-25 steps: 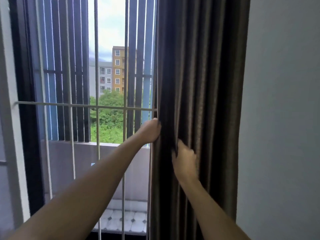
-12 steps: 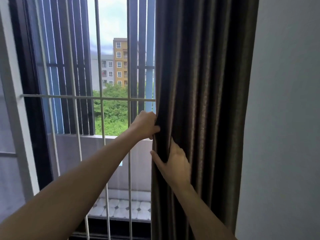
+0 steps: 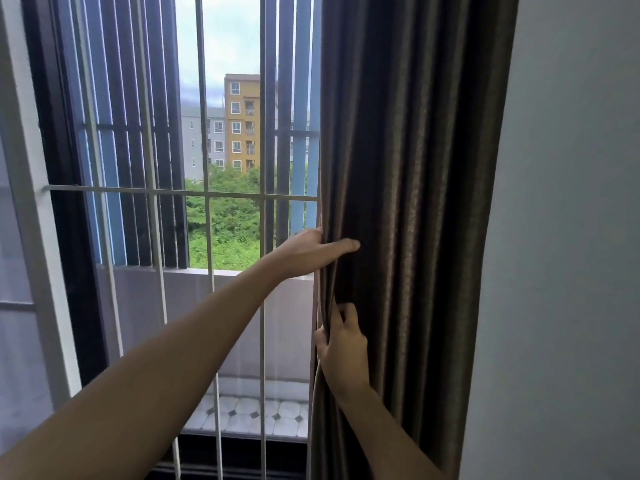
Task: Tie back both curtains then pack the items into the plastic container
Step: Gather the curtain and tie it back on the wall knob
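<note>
A dark brown curtain (image 3: 415, 202) hangs in folds at the right side of the window, bunched against the wall. My left hand (image 3: 308, 252) holds its left edge at mid height, thumb lying across the front of the fabric and fingers behind the edge. Lower down, my right hand (image 3: 341, 348) grips the same edge, fingers curled into the folds. No tie-back, container or other items are in view.
A white metal window grille (image 3: 207, 195) with vertical bars stands just left of the curtain, close behind my left hand. A grey wall (image 3: 571, 237) rises right of the curtain. A dark window frame (image 3: 59, 202) is at the left.
My left hand has shifted its hold so the thumb now lies across the curtain front. My right hand has curled tighter round the edge. The view has moved slightly right.
</note>
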`<state>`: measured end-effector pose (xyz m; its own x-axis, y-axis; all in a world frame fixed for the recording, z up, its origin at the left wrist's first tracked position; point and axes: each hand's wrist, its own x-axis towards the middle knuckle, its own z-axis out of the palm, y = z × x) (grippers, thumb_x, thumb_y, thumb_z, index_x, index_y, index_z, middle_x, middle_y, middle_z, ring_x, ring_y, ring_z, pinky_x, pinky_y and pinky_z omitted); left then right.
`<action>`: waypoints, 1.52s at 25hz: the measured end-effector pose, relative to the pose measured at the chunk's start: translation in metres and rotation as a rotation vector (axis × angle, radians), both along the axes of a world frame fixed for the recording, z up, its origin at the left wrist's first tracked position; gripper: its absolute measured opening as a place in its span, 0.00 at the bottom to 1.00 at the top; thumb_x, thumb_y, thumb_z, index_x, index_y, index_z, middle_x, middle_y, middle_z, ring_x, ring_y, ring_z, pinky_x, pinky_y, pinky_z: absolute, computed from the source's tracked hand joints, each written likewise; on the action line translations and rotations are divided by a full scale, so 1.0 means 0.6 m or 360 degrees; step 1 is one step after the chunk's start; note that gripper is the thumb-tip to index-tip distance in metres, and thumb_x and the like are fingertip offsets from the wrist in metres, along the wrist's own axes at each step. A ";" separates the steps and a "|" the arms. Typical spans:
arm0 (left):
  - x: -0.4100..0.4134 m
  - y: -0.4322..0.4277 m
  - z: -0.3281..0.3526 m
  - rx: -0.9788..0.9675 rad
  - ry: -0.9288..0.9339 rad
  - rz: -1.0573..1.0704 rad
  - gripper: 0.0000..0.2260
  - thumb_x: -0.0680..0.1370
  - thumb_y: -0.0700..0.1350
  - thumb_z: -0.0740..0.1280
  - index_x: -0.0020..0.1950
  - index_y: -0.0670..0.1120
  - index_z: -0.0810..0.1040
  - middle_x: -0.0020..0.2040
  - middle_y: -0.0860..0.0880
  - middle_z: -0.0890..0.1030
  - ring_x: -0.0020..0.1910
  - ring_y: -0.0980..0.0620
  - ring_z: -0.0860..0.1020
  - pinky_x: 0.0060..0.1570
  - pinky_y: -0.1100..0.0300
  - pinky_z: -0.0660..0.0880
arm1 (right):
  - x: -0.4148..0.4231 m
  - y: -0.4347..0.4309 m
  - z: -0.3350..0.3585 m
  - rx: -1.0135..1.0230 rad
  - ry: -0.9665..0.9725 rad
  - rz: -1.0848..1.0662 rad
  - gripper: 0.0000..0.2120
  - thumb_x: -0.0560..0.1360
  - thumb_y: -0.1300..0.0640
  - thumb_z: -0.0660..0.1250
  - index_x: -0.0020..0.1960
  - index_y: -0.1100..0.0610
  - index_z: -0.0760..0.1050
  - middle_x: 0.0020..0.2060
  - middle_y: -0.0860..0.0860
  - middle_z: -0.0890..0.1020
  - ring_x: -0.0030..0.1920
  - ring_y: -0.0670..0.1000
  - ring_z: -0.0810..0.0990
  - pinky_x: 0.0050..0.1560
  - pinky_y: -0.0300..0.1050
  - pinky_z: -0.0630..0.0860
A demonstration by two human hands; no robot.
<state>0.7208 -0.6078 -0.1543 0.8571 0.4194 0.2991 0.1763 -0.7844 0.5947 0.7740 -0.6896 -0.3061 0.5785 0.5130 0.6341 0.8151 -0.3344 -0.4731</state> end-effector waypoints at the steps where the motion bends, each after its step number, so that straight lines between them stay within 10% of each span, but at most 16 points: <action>1: 0.009 0.002 -0.007 0.0143 0.0000 0.0063 0.28 0.71 0.66 0.59 0.63 0.49 0.73 0.57 0.48 0.73 0.56 0.51 0.70 0.57 0.53 0.70 | -0.003 -0.002 -0.006 -0.0010 -0.0011 0.0007 0.19 0.77 0.59 0.62 0.67 0.60 0.70 0.62 0.55 0.71 0.43 0.55 0.82 0.48 0.44 0.81; 5: 0.027 -0.002 -0.024 0.0356 -0.0070 0.0059 0.26 0.74 0.53 0.52 0.65 0.35 0.63 0.66 0.39 0.68 0.62 0.43 0.68 0.60 0.49 0.68 | -0.004 -0.027 -0.019 -0.0030 -0.0109 0.0119 0.21 0.79 0.51 0.59 0.69 0.57 0.67 0.60 0.54 0.72 0.47 0.52 0.80 0.48 0.42 0.79; 10: 0.021 0.004 -0.017 0.0366 -0.0111 0.0007 0.06 0.78 0.43 0.52 0.50 0.47 0.67 0.54 0.45 0.73 0.53 0.44 0.72 0.50 0.52 0.69 | 0.038 -0.056 0.079 0.0904 -0.0289 -0.0109 0.25 0.75 0.54 0.65 0.70 0.58 0.64 0.63 0.57 0.70 0.63 0.53 0.72 0.63 0.43 0.70; 17: 0.021 -0.006 -0.006 0.0275 0.0072 -0.0023 0.14 0.81 0.44 0.50 0.60 0.39 0.69 0.44 0.47 0.72 0.41 0.51 0.71 0.40 0.58 0.65 | 0.079 -0.043 0.194 0.0338 0.0062 -0.0111 0.33 0.76 0.64 0.64 0.76 0.54 0.52 0.62 0.58 0.76 0.59 0.57 0.77 0.60 0.47 0.72; 23: 0.031 -0.007 -0.006 0.0054 0.0026 -0.0008 0.14 0.81 0.43 0.49 0.37 0.49 0.66 0.38 0.49 0.71 0.38 0.52 0.70 0.37 0.61 0.65 | 0.069 -0.053 0.041 0.0124 0.0215 0.0354 0.30 0.74 0.65 0.63 0.73 0.49 0.62 0.58 0.50 0.80 0.55 0.47 0.81 0.63 0.37 0.72; 30: 0.042 -0.020 -0.009 -0.0190 0.0033 -0.0091 0.19 0.80 0.45 0.51 0.58 0.31 0.70 0.47 0.33 0.76 0.49 0.32 0.73 0.51 0.48 0.73 | 0.079 -0.057 0.019 0.0166 0.0300 0.0533 0.30 0.74 0.66 0.63 0.73 0.49 0.63 0.52 0.45 0.80 0.46 0.42 0.81 0.52 0.24 0.72; 32: 0.045 -0.027 -0.008 -0.0332 0.0059 -0.0132 0.19 0.79 0.49 0.53 0.59 0.35 0.72 0.38 0.45 0.74 0.40 0.44 0.74 0.41 0.56 0.72 | 0.075 -0.053 0.018 0.0171 0.0257 0.0525 0.30 0.74 0.66 0.63 0.73 0.50 0.62 0.57 0.46 0.80 0.52 0.42 0.80 0.60 0.30 0.72; 35: 0.054 -0.031 -0.015 -0.0213 0.0062 -0.0227 0.24 0.74 0.60 0.60 0.65 0.48 0.70 0.50 0.49 0.78 0.50 0.51 0.77 0.51 0.58 0.72 | 0.067 -0.053 0.013 0.0087 0.0260 0.0616 0.31 0.71 0.64 0.63 0.73 0.52 0.62 0.58 0.47 0.80 0.56 0.42 0.79 0.61 0.37 0.74; 38: 0.060 -0.025 -0.024 0.0119 0.0050 -0.0129 0.20 0.77 0.48 0.58 0.65 0.38 0.67 0.56 0.40 0.76 0.50 0.45 0.76 0.50 0.55 0.72 | 0.064 -0.072 0.029 0.0125 0.0065 0.0558 0.27 0.71 0.61 0.64 0.70 0.54 0.68 0.58 0.49 0.80 0.58 0.46 0.78 0.62 0.29 0.67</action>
<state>0.7570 -0.6226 -0.1685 0.8966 0.3261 0.2995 0.1283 -0.8388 0.5291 0.8122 -0.7326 -0.2888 0.4018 0.6352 0.6596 0.8537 0.0007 -0.5207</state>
